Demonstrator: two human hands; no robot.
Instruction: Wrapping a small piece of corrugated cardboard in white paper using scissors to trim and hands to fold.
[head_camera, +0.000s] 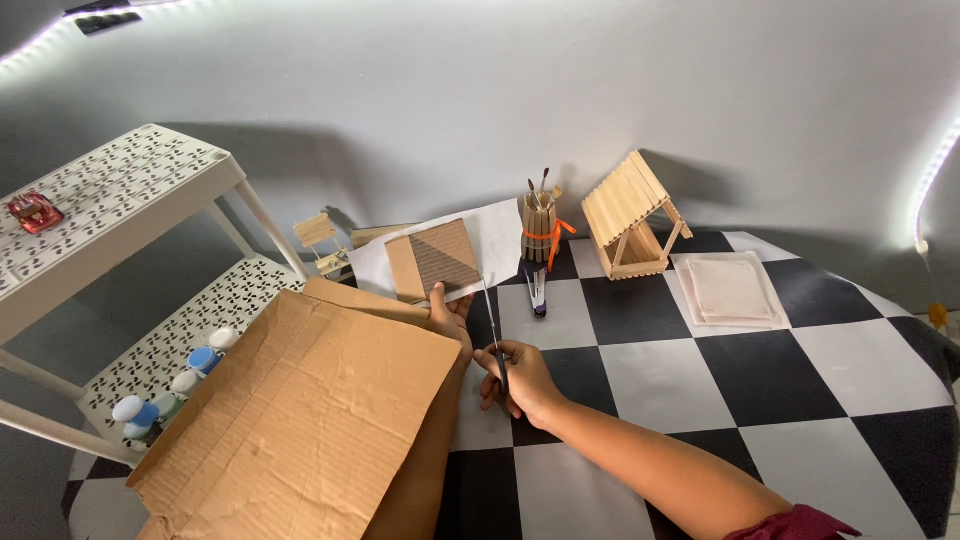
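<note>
— See that? The right hand (520, 378) is closed through the scissors (497, 345), blades pointing up toward the small cardboard piece (433, 260) that the left hand (450, 318) pinches by its lower edge.

— Thumb's close to the blades. I'd say a slip could nick it, or the cut could wander.

— The big cardboard sheet (300, 410) hides the left forearm, and I can't tell whether the blades touch the piece or the white paper (490, 240) behind it.
</note>
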